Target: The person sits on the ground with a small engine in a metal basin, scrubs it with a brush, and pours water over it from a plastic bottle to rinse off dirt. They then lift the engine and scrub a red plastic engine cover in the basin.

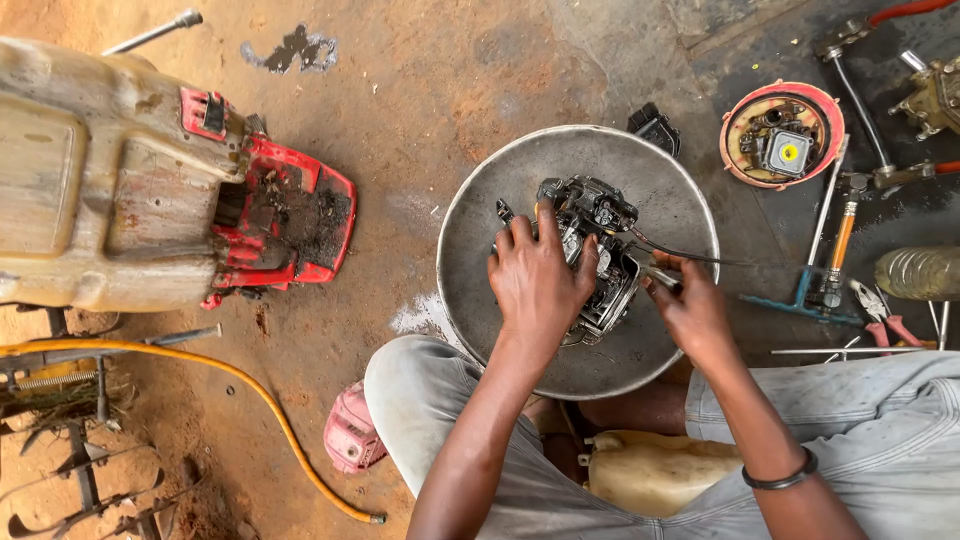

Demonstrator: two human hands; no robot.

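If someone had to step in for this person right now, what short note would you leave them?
Left hand: gripping the small engine block from above, steadying it in the round metal basin.
Right hand: holding a slim tool against the engine's side; its tip is hidden.
Nearby: red round cover and hand tools on the right, red and cream machine body on the left.
Done: engine is out and in the basin.
Left: cannot tell how far stripping has gone.

Your left hand grips a grimy cast-metal engine part; your right hand holds a metal tool. Beneath sits a dull, matt grey metal basin on rough, reddish concrete floor.
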